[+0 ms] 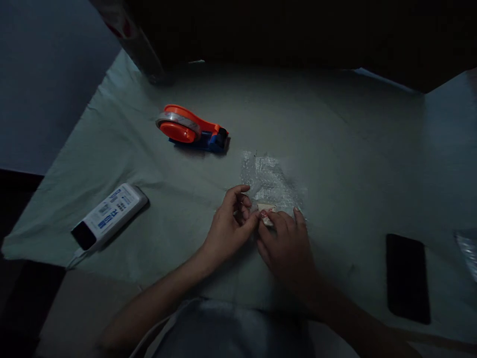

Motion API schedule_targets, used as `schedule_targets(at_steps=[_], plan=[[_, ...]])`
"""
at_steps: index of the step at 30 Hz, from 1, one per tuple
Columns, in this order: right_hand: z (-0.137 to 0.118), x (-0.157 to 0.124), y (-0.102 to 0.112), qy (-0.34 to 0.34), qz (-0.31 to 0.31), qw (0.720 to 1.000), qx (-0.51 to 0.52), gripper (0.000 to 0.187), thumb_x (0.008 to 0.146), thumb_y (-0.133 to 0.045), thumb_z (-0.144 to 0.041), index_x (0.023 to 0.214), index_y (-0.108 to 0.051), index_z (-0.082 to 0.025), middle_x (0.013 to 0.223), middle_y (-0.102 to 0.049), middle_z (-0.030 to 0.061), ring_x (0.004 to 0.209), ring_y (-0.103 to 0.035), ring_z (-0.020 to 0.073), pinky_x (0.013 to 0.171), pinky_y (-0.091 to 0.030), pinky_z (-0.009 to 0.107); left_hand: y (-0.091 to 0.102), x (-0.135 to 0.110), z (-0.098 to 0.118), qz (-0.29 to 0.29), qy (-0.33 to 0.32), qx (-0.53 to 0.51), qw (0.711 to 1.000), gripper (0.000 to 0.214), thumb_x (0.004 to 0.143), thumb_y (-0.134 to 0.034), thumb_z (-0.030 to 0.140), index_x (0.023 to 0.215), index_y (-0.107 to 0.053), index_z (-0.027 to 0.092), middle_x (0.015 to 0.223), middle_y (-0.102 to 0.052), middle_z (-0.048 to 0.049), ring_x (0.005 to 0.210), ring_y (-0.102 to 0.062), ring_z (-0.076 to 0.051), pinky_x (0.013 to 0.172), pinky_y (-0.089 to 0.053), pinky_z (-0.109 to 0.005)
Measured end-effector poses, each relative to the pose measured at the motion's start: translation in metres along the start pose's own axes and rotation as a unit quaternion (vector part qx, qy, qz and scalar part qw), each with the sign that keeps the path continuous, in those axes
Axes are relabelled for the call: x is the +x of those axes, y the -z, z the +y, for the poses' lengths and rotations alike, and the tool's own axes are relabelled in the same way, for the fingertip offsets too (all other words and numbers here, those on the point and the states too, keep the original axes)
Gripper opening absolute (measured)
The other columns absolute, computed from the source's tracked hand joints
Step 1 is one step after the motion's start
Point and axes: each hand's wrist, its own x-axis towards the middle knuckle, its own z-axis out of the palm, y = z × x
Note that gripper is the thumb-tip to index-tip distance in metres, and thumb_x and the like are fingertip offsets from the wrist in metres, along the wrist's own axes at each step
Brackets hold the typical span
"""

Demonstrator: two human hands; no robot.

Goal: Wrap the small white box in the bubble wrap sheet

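Observation:
A sheet of clear bubble wrap (274,179) lies on the cloth just beyond my hands. At its near edge is a small pale piece (267,206) with a reddish spot; dim light hides what kind of thing it is. My right hand (286,243) pinches this piece from the right, fingers bent over it. From the left, my left hand (231,226) curls its fingers beside the wrap, and its thumb tip presses at the pale piece. The undersides of both hands' fingers are partly hidden.
An orange and blue tape dispenser (194,129) with a clear roll stands beyond my left hand. A white labelled device (112,216) with a cable lies at left, a black phone (408,278) at right. A large dark object (298,35) spans the table's far side.

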Motion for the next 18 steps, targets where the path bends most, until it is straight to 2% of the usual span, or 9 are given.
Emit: schedule_targets(at_steps=[2,5,7,11,13,15,18], plan=[[0.000,-0.001,0.000,-0.004,-0.008,1.000,0.007,0.029,0.086,-0.054,-0.024,0.112,-0.062,-0.015,0.110,-0.065,0.0142,0.103,-0.055,0.0278,0.099,-0.037,0.058,0.002,-0.002,-0.001,0.018,0.003,-0.032,0.999,0.053,0.079,-0.060,0.028,0.125,-0.036,0.022,0.095,-0.050,-0.0015,0.072,-0.052,-0.009,0.059,-0.047,-0.018],[0.000,-0.003,-0.001,-0.013,-0.013,1.000,0.010,0.036,0.085,-0.056,-0.024,0.120,-0.058,-0.017,0.110,-0.064,0.0130,0.101,-0.056,0.0268,0.101,-0.035,0.058,0.014,-0.003,-0.010,0.036,0.022,-0.020,0.999,0.055,0.077,-0.060,0.032,0.125,-0.036,0.020,0.093,-0.050,-0.0017,0.077,-0.053,-0.010,0.065,-0.048,-0.019],[-0.001,-0.003,-0.001,-0.015,-0.010,1.000,0.004,0.037,0.084,-0.058,-0.023,0.121,-0.058,-0.020,0.110,-0.064,0.0123,0.098,-0.057,0.0262,0.100,-0.035,0.059,0.025,-0.004,-0.019,0.010,0.060,0.012,0.998,0.057,0.076,-0.060,0.035,0.126,-0.038,0.017,0.092,-0.053,-0.0024,0.081,-0.056,-0.012,0.072,-0.050,-0.024],[-0.005,-0.002,0.000,-0.013,-0.013,1.000,-0.018,0.038,0.083,-0.059,-0.021,0.121,-0.058,-0.022,0.109,-0.065,0.0126,0.097,-0.057,0.0268,0.098,-0.036,0.061,0.036,-0.004,-0.032,-0.021,0.113,0.031,0.993,0.065,0.077,-0.063,0.041,0.130,-0.037,0.014,0.102,-0.062,-0.0088,0.089,-0.063,-0.018,0.081,-0.051,-0.032],[-0.007,-0.001,0.001,-0.014,-0.025,0.999,-0.021,0.040,0.083,-0.060,-0.021,0.122,-0.058,-0.020,0.110,-0.064,0.0140,0.098,-0.057,0.0280,0.097,-0.037,0.061,0.036,-0.002,-0.034,-0.033,0.121,0.028,0.992,0.056,0.077,-0.064,0.042,0.122,-0.046,0.014,0.103,-0.064,-0.0091,0.091,-0.064,-0.019,0.080,-0.050,-0.031],[-0.008,0.001,0.002,-0.016,-0.033,0.999,-0.020,0.041,0.082,-0.061,-0.022,0.123,-0.058,-0.018,0.111,-0.064,0.0154,0.099,-0.056,0.0290,0.097,-0.037,0.062,0.035,0.002,-0.036,-0.052,0.119,0.053,0.990,0.039,0.077,-0.064,0.042,0.104,-0.056,0.014,0.091,-0.066,-0.0056,0.082,-0.063,-0.018,0.071,-0.048,-0.027],[-0.010,0.002,0.003,-0.025,-0.040,0.999,-0.019,0.042,0.082,-0.061,-0.022,0.123,-0.057,-0.018,0.112,-0.064,0.0157,0.100,-0.056,0.0291,0.098,-0.035,0.062,0.033,0.009,-0.036,-0.050,0.104,0.084,0.990,0.021,0.075,-0.062,0.035,0.077,-0.056,0.015,0.067,-0.058,0.0018,0.062,-0.054,-0.012,0.056,-0.040,-0.022]])
